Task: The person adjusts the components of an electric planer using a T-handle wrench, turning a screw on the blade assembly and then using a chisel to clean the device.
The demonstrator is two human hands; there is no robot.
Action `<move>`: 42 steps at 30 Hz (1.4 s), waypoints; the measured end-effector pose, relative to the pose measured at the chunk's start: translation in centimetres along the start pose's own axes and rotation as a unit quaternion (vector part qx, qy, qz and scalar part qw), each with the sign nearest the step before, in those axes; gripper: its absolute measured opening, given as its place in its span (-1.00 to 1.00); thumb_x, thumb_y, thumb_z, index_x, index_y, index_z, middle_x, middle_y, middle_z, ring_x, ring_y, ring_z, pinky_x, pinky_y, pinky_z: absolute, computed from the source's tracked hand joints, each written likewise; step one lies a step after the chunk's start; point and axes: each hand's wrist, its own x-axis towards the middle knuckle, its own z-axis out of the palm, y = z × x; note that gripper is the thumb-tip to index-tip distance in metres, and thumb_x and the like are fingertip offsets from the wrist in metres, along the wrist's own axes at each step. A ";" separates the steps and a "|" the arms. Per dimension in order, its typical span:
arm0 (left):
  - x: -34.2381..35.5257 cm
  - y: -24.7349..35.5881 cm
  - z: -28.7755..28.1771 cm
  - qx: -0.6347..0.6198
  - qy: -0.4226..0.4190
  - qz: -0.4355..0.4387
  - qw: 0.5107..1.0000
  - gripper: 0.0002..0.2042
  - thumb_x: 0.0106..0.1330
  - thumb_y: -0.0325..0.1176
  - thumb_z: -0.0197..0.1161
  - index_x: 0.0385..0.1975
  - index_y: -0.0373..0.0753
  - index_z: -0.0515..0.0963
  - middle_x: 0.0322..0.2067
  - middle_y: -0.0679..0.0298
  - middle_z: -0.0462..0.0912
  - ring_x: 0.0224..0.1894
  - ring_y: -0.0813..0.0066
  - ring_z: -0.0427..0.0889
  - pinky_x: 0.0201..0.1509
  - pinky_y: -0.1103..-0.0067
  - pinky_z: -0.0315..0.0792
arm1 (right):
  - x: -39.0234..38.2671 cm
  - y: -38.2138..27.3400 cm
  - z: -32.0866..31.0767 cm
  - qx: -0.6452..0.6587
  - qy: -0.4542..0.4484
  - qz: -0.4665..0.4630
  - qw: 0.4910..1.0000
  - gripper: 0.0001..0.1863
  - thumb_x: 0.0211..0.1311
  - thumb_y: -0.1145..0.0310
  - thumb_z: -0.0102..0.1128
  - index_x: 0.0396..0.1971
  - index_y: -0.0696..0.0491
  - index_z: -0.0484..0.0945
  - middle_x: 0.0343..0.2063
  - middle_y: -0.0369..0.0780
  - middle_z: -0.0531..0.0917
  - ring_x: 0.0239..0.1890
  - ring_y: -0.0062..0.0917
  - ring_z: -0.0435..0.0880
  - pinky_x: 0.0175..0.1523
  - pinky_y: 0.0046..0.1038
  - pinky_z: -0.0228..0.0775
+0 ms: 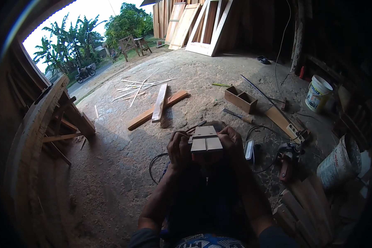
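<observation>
Fingers of the left hand [179,149] were curled and clamped on the near-left side of a flat-soled tool [206,144]; those of the right hand [232,140] were bent and clamped on its right side. Tool sat between both hands, in front of the person's lap, pale two-part sole facing up with a slot across it. Body below lay in deep shadow; it looked like an electric planer, though the dark made that unsure.

Black cable [150,168] looped on the floor, left of the left forearm. Beyond the right hand: a chisel [247,118] with a wooden handle, and past it an open wooden box [240,99] with two compartments. Farther right, a reddish power tool [286,164] stood on the concrete floor [120,165].

Ahead and left, a pale plank [160,103] lay across a reddish beam [142,120]; thin strips [142,86] were scattered behind them. Far right held a white bucket [318,94] and, nearer, a tilted pail [336,167]. Against the back wall leaned a pale frame [191,46]. Outside, a motorbike [84,74] stood by the road.
</observation>
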 end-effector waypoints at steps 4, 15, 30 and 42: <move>-0.1 0.0 0.1 -0.016 0.005 -0.021 1.000 -0.77 0.34 -0.43 -0.05 -0.46 -0.41 0.52 -0.35 -0.01 0.61 -0.25 0.05 0.62 -0.12 0.32 0.50 | 0.3 0.4 -0.4 -0.027 -0.003 -0.002 1.000 -0.86 0.25 0.37 0.15 -0.39 0.13 0.51 -0.46 -0.28 0.62 -0.39 -0.70 0.55 -0.23 -0.57 0.44; -0.4 0.0 0.2 -0.045 0.024 -0.029 0.998 -0.78 0.37 -0.44 -0.03 -0.44 -0.40 0.52 -0.36 0.01 0.61 -0.27 0.09 0.63 -0.13 0.35 0.50 | 0.1 0.8 -0.4 0.012 -0.012 -0.026 0.999 -0.87 0.31 0.38 0.12 -0.39 0.11 0.50 -0.49 -0.34 0.57 -0.41 -0.77 0.50 -0.28 -0.58 0.41; -0.3 -0.9 0.1 -0.054 0.011 -0.026 0.998 -0.74 0.39 -0.39 -0.03 -0.43 -0.42 0.52 -0.35 0.00 0.60 -0.25 0.13 0.63 -0.11 0.36 0.49 | 0.0 0.1 0.2 -0.017 0.028 -0.039 0.999 -0.89 0.27 0.42 0.06 -0.31 0.13 0.51 -0.43 -0.33 0.59 -0.35 -0.72 0.53 -0.19 -0.56 0.43; -0.7 -1.6 0.3 -0.070 0.015 -0.051 0.996 -0.74 0.39 -0.38 -0.04 -0.42 -0.43 0.52 -0.36 0.01 0.59 -0.27 0.13 0.61 -0.11 0.36 0.46 | 0.3 0.6 0.2 0.000 0.031 -0.040 0.999 -0.88 0.27 0.43 0.06 -0.26 0.14 0.50 -0.43 -0.33 0.57 -0.34 -0.70 0.52 -0.16 -0.54 0.43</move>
